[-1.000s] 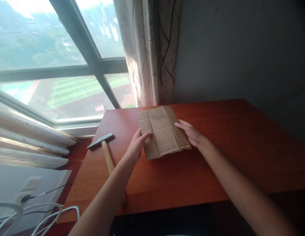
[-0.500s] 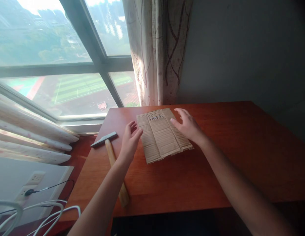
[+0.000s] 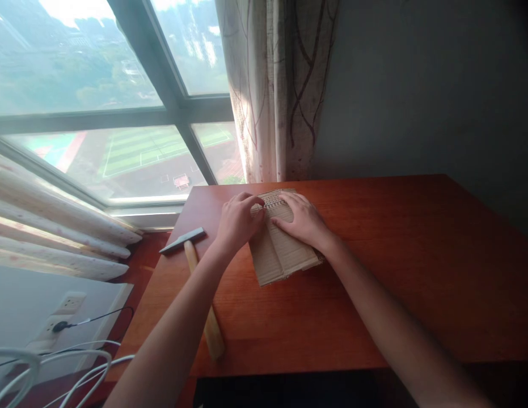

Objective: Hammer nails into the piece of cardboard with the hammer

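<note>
A creased piece of brown cardboard (image 3: 284, 249) lies on the reddish wooden table. Near its far edge are rows of small dark pieces (image 3: 274, 202), too small to name for certain. Over the cardboard's left part, my left hand (image 3: 242, 220) has its fingers bent and thumb and fingertips together at the left end of these rows; whatever is in the pinch is hidden. My right hand (image 3: 304, 220) rests on the right part, thumb apart from the fingers, fingertips at the rows' right end. Left of the cardboard lies a hammer (image 3: 191, 255), its wooden handle partly behind my left forearm.
The wooden table (image 3: 395, 255) stretches right toward a grey wall (image 3: 417, 90). A window (image 3: 131, 153) and patterned curtain (image 3: 276, 90) stand behind it. White cables (image 3: 93, 362) and a wall socket with a black plug (image 3: 59, 326) are low at the left.
Both hands have moved inward from beside the cardboard onto it, reaching the rows of small pieces. The left fingers have come together. The hammer stays where it was.
</note>
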{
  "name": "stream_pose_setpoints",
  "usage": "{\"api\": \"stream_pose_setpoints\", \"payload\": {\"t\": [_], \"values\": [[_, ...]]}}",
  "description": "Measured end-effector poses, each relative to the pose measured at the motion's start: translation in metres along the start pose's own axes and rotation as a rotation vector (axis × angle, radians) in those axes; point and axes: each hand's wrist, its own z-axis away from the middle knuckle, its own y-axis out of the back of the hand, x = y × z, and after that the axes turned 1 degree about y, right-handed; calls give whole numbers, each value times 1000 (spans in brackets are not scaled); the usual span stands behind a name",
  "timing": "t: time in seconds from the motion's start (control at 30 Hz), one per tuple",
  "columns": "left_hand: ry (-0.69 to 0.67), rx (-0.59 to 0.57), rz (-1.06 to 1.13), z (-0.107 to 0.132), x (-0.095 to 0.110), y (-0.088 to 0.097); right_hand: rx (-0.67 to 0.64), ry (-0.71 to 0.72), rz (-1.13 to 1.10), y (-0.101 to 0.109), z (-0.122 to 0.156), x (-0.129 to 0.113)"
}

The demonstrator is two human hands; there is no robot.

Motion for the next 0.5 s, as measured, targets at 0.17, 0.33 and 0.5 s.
{"api": "stream_pose_setpoints", "payload": {"t": [0.17, 0.33, 0.5], "values": [[73, -8, 8, -6, -4, -8, -10, -34, -96, 2, -5, 6], [31, 1, 64, -8, -9, -12, -81, -67, -143, 4, -13, 12], [45, 164, 205, -11, -7, -14, -113, -64, -152, 5, -17, 14]]}}
